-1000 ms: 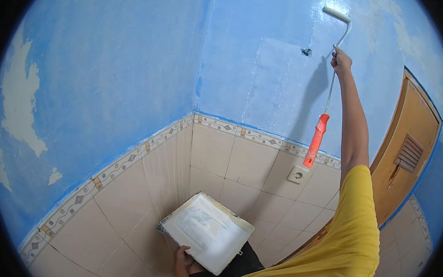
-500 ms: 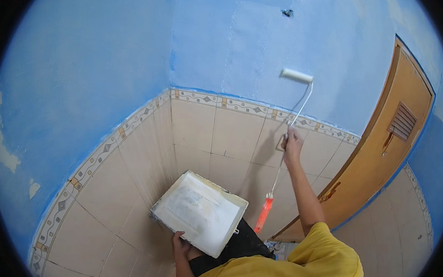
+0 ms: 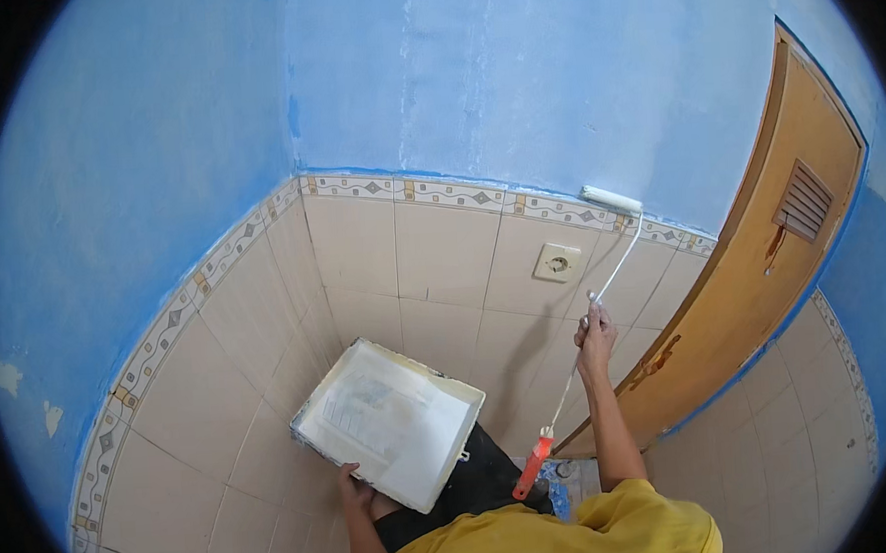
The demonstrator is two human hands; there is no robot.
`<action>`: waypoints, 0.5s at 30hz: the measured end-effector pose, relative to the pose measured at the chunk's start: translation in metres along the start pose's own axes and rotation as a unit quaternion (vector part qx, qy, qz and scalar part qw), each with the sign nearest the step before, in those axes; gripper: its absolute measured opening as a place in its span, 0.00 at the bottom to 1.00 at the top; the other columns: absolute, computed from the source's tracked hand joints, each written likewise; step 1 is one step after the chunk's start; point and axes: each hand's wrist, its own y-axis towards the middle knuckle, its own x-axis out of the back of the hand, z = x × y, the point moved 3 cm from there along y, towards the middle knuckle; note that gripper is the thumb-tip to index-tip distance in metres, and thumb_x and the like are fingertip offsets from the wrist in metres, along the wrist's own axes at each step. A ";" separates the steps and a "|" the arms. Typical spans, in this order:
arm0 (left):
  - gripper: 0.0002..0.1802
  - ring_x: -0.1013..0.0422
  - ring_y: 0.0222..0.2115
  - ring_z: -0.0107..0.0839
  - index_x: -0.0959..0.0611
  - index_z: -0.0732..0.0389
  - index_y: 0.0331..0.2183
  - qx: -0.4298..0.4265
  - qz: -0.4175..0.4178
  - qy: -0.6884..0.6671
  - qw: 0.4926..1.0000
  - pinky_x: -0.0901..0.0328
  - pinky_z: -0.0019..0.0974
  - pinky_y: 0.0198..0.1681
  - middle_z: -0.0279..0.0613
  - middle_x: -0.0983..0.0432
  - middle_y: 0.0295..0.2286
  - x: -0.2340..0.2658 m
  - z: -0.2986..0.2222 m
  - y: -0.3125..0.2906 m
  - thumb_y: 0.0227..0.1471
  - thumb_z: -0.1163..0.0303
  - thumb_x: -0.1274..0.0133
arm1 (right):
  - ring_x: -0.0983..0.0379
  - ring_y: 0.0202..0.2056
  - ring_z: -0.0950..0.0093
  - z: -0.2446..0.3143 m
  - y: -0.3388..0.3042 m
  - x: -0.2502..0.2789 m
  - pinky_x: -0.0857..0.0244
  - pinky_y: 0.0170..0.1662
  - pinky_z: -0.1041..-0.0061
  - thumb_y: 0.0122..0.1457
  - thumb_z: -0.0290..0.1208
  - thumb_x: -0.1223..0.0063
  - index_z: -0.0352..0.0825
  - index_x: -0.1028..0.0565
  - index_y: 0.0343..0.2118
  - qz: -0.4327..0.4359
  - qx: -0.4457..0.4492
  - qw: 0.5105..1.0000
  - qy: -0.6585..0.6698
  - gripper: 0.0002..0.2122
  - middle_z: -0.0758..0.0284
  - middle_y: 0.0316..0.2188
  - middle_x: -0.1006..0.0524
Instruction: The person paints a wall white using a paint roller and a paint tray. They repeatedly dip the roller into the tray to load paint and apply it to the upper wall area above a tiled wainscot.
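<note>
one roller [image 3: 611, 201], brought down the blue wall [image 3: 554, 90] to the tile border [image 3: 550, 209].

roller: white, 2 o'clock; lower than a moment ago, now overlapping the tile border's top edge; contact cannot be told. my judgement: this pass has reached the bottom of the blue. my right hand [image 3: 596, 344]: 4 o'clock, fingers closed round the metal rod [image 3: 624, 259]; orange handle [image 3: 534, 464] ungripped at 5 o'clock. my left hand [image 3: 354, 489]: 7 o'clock, pinching the edge of one tray [image 3: 452, 446], white paint inside, also 7 o'clock; some fingers hidden beneath. wall socket [image 3: 559, 262]: 3 o'clock, uncovered since my right hand dropped.
</note>
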 end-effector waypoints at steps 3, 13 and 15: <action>0.32 0.40 0.43 0.47 0.35 0.63 0.44 -0.018 0.002 0.041 0.999 0.45 0.52 0.49 0.45 0.35 0.40 -0.003 0.000 -0.002 0.30 0.71 0.51 | 0.52 0.12 0.88 -0.004 0.002 0.005 0.57 0.13 0.88 0.58 0.36 0.57 0.34 0.31 0.45 0.004 -0.020 1.000 0.007 0.15 0.77 0.13 0.43; 0.31 0.39 0.42 0.45 0.34 0.63 0.44 0.015 -0.013 0.025 0.999 0.43 0.49 0.48 0.45 0.34 0.40 -0.001 0.002 -0.003 0.31 0.69 0.51 | 0.49 0.12 0.87 0.058 0.064 -0.013 0.54 0.13 0.85 0.58 0.37 0.57 0.31 0.28 0.34 0.035 0.117 0.990 -0.074 0.13 0.75 0.13 0.41; 0.31 0.39 0.42 0.46 0.34 0.63 0.44 0.018 -0.006 0.020 1.000 0.43 0.49 0.48 0.45 0.34 0.39 0.006 0.001 0.000 0.31 0.69 0.51 | 0.49 0.12 0.87 0.090 0.098 -0.027 0.55 0.13 0.85 0.58 0.37 0.56 0.31 0.29 0.24 0.041 0.148 0.984 -0.087 0.13 0.75 0.12 0.41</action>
